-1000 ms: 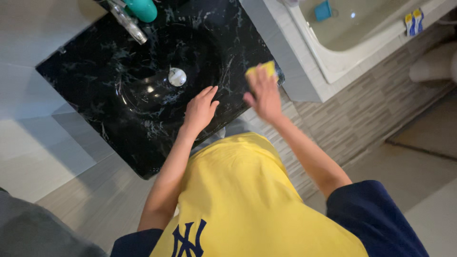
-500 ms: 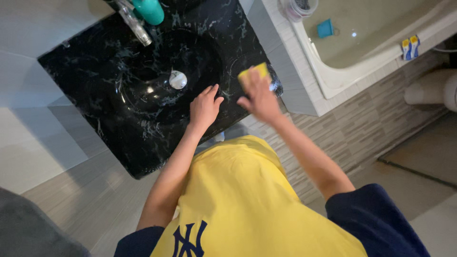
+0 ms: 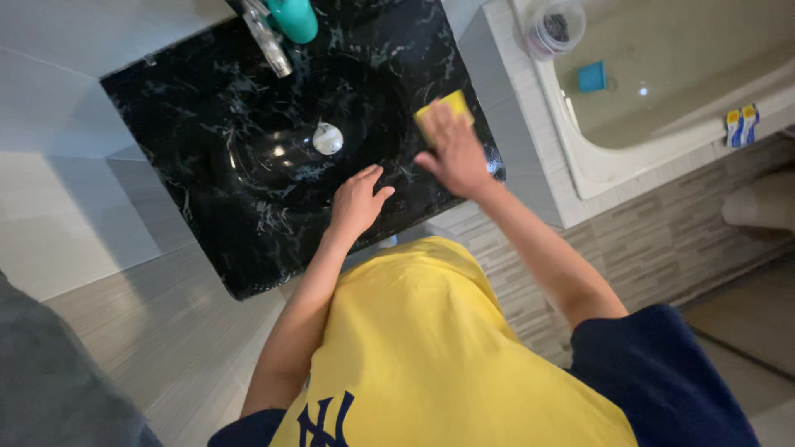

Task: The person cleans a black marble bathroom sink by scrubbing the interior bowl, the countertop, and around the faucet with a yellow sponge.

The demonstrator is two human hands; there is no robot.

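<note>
Black marbled square sink (image 3: 207, 141), glossy, round basin with chrome drain plug (image 3: 328, 138) at centre. Chrome tap (image 3: 267, 37) and teal bottle (image 3: 295, 18) at far edge. Yellow sponge (image 3: 443, 108) on right rim, pressed flat under right hand (image 3: 454, 153), fingers spread. Left hand (image 3: 356, 203) flat, fingers together, on near rim. White bathtub (image 3: 580, 157) just beside the sink's right edge.

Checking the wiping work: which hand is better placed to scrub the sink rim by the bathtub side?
Right. The right hand already presses the yellow sponge on that rim of the black sink. The left hand rests bare on the front edge.
</note>
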